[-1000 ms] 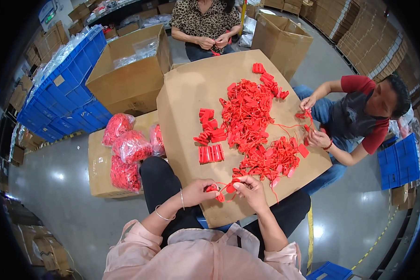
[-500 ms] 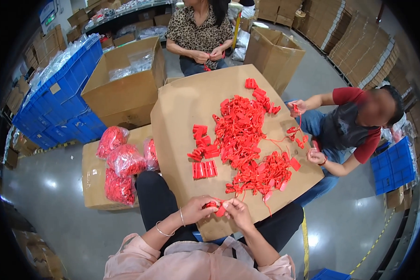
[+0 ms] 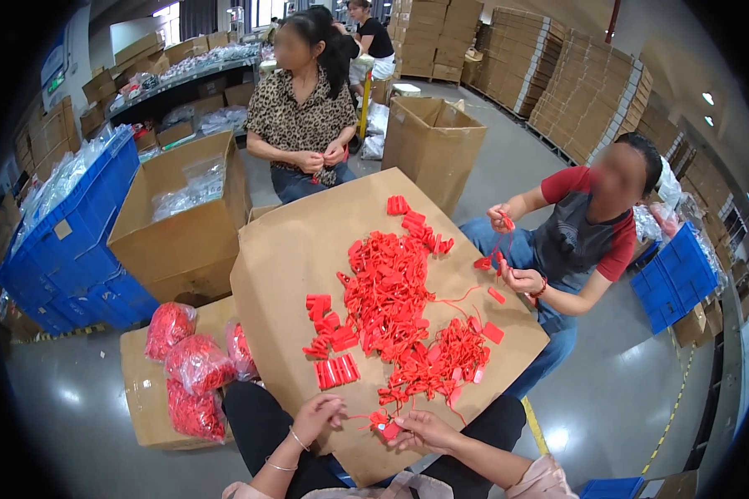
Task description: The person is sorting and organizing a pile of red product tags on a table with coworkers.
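Observation:
My right hand [image 3: 424, 432] is closed on a small red plastic tag [image 3: 389, 430] near the cardboard's front edge, thumb and fingers pinching its right side. A pale spot shows on the tag. From the tag a thin red cord [image 3: 359, 417] runs left to the fingertips of my left hand [image 3: 320, 417], which is curled and appears to pinch its end. Just beyond my hands lies a heap of red corded tags [image 3: 441, 362], joined to a larger heap [image 3: 384, 283]. Left of these, a row of red pieces [image 3: 338, 372] lies side by side, with smaller red stacks [image 3: 329, 326] behind it.
Bags of red pieces [image 3: 198, 364] rest on a carton [image 3: 133, 405] at my left. Across the cardboard sheet [image 3: 270, 274] sits one person [image 3: 300, 116]; another [image 3: 582, 216], at right, handles red corded pieces. Open cartons [image 3: 433, 158] and blue crates [image 3: 75, 249] stand around.
My hands have moved apart; the left drew away leftward, and a cord now stretches between them. The view has tilted up. The person at right has brought both hands closer together.

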`<move>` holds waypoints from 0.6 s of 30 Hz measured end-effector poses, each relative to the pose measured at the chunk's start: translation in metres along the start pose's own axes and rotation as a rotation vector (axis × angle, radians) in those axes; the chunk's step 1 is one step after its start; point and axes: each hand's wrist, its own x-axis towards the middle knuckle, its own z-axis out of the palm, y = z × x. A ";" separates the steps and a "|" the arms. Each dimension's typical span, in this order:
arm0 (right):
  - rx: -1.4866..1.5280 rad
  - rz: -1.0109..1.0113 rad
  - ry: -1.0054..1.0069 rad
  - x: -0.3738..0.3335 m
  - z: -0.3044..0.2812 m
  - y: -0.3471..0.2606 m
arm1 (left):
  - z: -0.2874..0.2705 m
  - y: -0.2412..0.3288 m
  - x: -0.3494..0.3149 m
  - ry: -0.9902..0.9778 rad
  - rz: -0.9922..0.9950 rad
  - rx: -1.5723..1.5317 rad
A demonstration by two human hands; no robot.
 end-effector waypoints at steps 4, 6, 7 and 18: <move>-0.029 -0.045 -0.095 0.022 -0.015 -0.060 | -0.031 -0.025 0.005 0.285 -0.031 -0.086; -0.037 -0.196 0.013 0.036 0.007 -0.150 | -0.035 -0.027 0.004 0.289 -0.045 -0.109; -0.060 -0.422 0.011 0.051 0.004 -0.203 | -0.032 -0.024 0.006 0.277 -0.064 -0.132; -0.627 -0.612 -0.355 0.118 0.021 -0.231 | -0.040 -0.031 0.014 0.375 0.000 0.042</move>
